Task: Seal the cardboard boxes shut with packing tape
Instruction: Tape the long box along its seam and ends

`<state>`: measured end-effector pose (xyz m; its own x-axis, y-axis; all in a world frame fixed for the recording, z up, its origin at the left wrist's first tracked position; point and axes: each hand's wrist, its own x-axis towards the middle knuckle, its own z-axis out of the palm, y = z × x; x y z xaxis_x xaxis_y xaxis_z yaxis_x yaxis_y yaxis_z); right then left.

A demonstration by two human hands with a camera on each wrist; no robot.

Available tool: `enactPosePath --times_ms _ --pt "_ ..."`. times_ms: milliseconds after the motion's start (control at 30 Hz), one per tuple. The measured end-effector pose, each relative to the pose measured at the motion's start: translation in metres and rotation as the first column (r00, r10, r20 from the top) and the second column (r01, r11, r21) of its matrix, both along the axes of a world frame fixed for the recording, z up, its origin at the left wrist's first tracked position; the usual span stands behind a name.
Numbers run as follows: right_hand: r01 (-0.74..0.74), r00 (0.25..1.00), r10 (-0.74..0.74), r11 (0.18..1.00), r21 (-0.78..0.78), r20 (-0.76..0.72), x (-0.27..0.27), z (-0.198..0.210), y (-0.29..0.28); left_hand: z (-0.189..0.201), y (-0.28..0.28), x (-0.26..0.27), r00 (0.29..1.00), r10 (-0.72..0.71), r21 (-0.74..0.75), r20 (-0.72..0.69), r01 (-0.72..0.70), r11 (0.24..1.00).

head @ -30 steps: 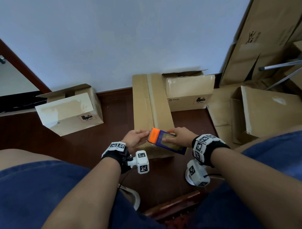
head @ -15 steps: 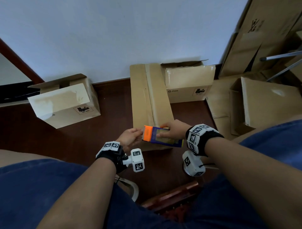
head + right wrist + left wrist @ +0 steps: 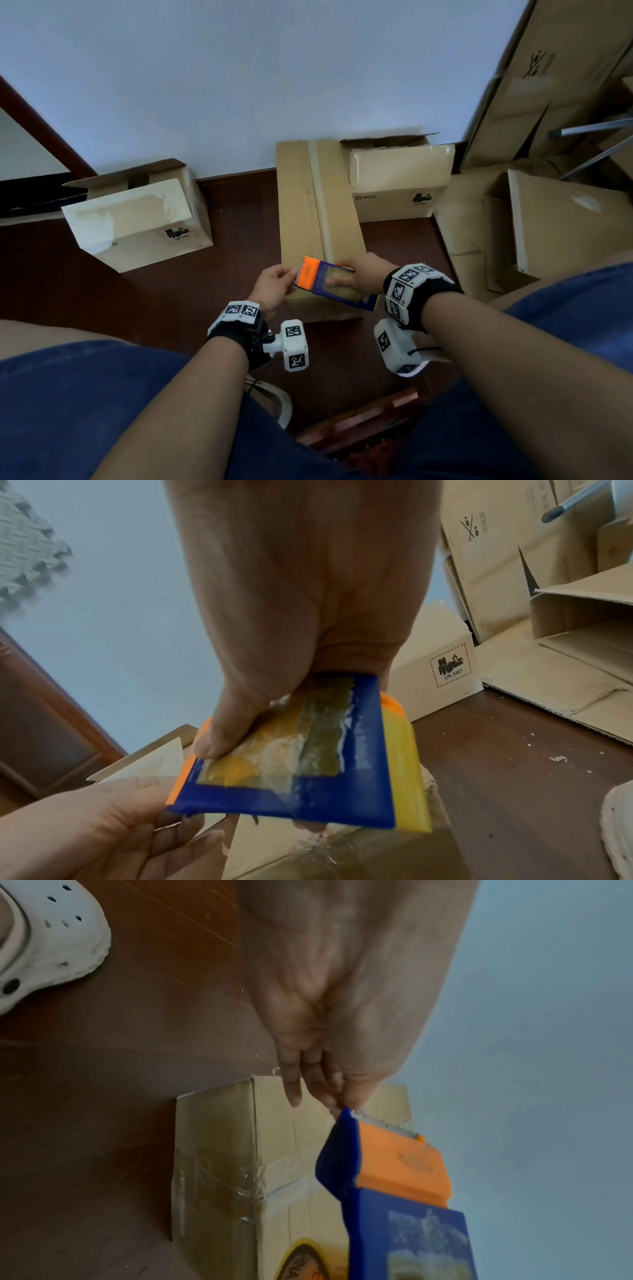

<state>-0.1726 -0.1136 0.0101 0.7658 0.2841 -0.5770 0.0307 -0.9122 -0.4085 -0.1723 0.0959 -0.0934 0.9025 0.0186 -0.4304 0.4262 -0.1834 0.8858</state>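
Note:
A long brown cardboard box [image 3: 318, 212] lies on the dark wood floor, running away from me, its top flaps meeting in a centre seam. Clear tape shows crinkled over its near end [image 3: 240, 1185]. Over that near end my right hand [image 3: 342, 279] grips a blue and orange tape dispenser [image 3: 330, 284], thumb pressed on its labelled face [image 3: 274, 750]. My left hand [image 3: 291, 275] is at the dispenser's orange end. In the left wrist view its fingertips [image 3: 329, 1100] pinch together right at the serrated blade [image 3: 387, 1123], where the tape end sits.
A pale open box [image 3: 137, 219] stands at the left and a Pico box [image 3: 400, 185] beside the long one, by the wall. Open and flattened cartons [image 3: 565, 222] crowd the right, with metal poles [image 3: 589, 126] above. A white clog [image 3: 44, 942] is near my left wrist.
Both hands stay at the box's near end. The dispenser has shifted slightly left toward my left hand, and my head view has tilted a little.

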Motion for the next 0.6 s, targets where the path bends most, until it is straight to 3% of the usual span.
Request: enactPosePath --times_ms 600 --pt "-0.051 0.997 0.047 0.997 -0.065 -0.063 -0.011 0.005 0.028 -0.019 0.016 -0.022 0.998 0.054 0.076 0.02 -0.056 0.996"
